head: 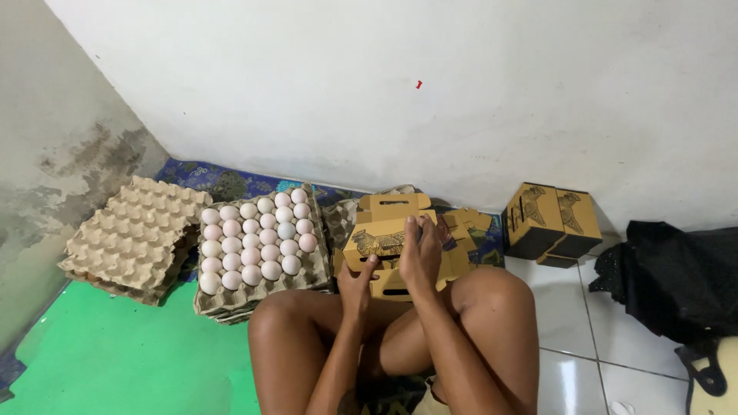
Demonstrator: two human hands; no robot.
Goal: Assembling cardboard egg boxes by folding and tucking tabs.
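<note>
A yellow-brown cardboard carton (384, 238) with a printed hen drawing and slot handles sits in front of my knees. My left hand (357, 288) grips its lower front edge. My right hand (420, 253) lies flat over its right side, fingers pointing up toward the open top flap (393, 203). Left of it, a grey pulp egg tray (315, 269) holds several pale pink and white eggs (254, 242).
A stack of empty pulp trays (134, 238) stands at the far left on a green mat (115, 361). Two closed cartons (550, 221) rest against the white wall at the right. A black bag (676, 277) lies on the white tiles.
</note>
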